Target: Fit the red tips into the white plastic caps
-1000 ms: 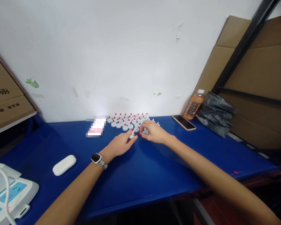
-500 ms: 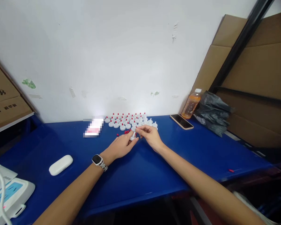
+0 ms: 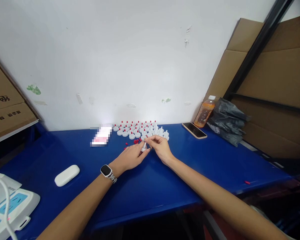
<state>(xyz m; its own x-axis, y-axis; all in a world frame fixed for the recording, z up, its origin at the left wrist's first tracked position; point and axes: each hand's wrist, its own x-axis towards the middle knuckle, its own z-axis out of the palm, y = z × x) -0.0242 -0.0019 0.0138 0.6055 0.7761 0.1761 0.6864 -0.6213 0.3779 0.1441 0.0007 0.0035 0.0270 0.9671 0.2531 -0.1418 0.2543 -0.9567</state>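
A white nozzle cap (image 3: 144, 148) with a tapered spout stands between the thumb and fingers of my left hand (image 3: 131, 156), which is closed around its base. My right hand (image 3: 161, 148) pinches at the tip of that spout; whatever lies between its fingertips is hidden. Just beyond both hands, several white nozzle caps with red tips (image 3: 132, 135) stand upright in rows. Toward the right of the group, several white caps (image 3: 166, 134) show bare spouts. Loose red tips (image 3: 136, 141) lie on the blue table beside my left fingers.
On the blue table (image 3: 165, 190), a white earphone case (image 3: 67, 175) and a power strip (image 3: 17, 208) lie left. A phone (image 3: 194, 130), an orange drink bottle (image 3: 205, 111) and a black plastic bag (image 3: 227, 121) are right. One red piece (image 3: 247, 182) lies near the front edge.
The view has shifted slightly. My right fingertips stay at the spout's tip, and my left hand keeps its hold on the white nozzle cap.
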